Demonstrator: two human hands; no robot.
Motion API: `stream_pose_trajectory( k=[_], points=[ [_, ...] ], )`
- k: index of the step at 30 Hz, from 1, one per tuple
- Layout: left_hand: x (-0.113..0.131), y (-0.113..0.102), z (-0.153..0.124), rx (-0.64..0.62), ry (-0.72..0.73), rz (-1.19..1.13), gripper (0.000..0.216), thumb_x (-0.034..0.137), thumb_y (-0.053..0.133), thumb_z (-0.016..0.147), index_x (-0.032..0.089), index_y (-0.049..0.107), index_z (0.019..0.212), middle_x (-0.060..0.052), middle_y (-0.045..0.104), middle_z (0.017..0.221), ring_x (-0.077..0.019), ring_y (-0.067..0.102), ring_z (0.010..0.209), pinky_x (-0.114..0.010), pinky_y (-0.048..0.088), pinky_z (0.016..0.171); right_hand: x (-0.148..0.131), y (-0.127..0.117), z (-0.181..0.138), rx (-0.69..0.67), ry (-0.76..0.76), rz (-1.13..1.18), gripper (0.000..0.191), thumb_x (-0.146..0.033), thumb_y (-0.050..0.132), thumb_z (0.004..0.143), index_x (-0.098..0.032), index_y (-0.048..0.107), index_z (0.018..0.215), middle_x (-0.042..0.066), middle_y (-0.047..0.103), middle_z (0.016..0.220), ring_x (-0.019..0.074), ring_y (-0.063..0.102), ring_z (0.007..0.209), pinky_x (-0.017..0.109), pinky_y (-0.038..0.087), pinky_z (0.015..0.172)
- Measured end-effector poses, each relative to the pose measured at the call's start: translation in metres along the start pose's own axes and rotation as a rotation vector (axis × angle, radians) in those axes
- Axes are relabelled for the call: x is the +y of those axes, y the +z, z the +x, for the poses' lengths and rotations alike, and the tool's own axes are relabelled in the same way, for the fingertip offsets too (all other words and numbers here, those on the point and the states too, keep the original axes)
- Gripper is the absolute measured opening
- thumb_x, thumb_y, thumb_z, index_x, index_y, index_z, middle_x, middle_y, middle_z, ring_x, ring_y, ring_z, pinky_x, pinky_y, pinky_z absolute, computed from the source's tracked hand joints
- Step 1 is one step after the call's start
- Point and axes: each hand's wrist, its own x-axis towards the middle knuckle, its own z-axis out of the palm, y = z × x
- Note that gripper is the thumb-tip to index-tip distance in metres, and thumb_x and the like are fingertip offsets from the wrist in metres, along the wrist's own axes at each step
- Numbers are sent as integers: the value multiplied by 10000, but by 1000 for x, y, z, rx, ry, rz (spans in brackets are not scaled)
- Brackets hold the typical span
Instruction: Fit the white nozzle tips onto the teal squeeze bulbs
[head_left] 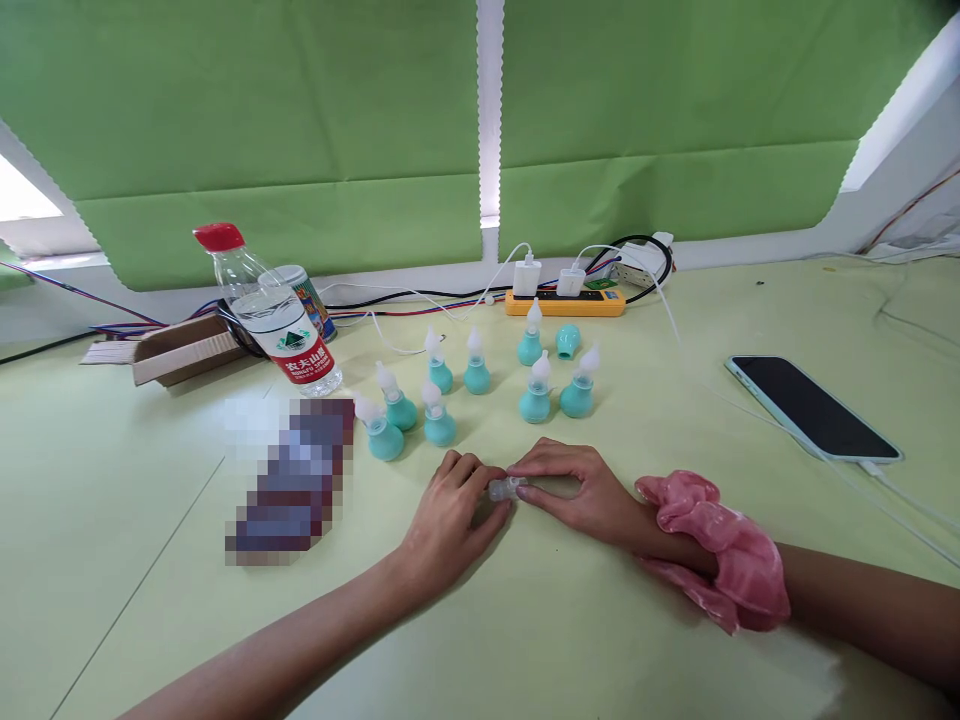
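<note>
A small translucent plastic nozzle (507,488) is held low over the table between both hands. My left hand (452,515) pinches its left end between thumb and fingers. The fingertips of my right hand (576,487) close on its right end. Beyond the hands stand several teal squeeze-bulb nasal aspirators with frosted pointed tips, among them one on the left (385,440), one in the middle (476,373) and one on the right (577,395). A loose teal bulb (568,341) without a tip lies on its side behind them.
A water bottle (281,330) leans beside a can (319,310) and an open cardboard box (187,350). At the back lies a yellow power strip (566,302) with chargers and cables. A phone (814,408) on a cable is at right; a pixelated object (300,480) lies left.
</note>
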Motion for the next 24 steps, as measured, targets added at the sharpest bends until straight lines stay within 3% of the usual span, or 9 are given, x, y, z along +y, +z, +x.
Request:
stream_pose_trajectory(
  k=[8,24],
  points=[
    [1,-1,1,-11,-4,11,182,259,466,780,178,542,924,-51,525,810,-193,445,797,-324,405,691,-1,0,0,68,-28,-36,118,-141,593,700,-184,654,792,36,626,707,142,561,671,270,473,615],
    [2,0,-1,3,16,22,162,244,466,776,185,542,906,-56,532,819,-194,450,793,-331,415,690,-1,-1,0,4,65,-53,45,-189,551,745,-180,580,712,17,582,696,130,540,661,254,450,616]
  ],
)
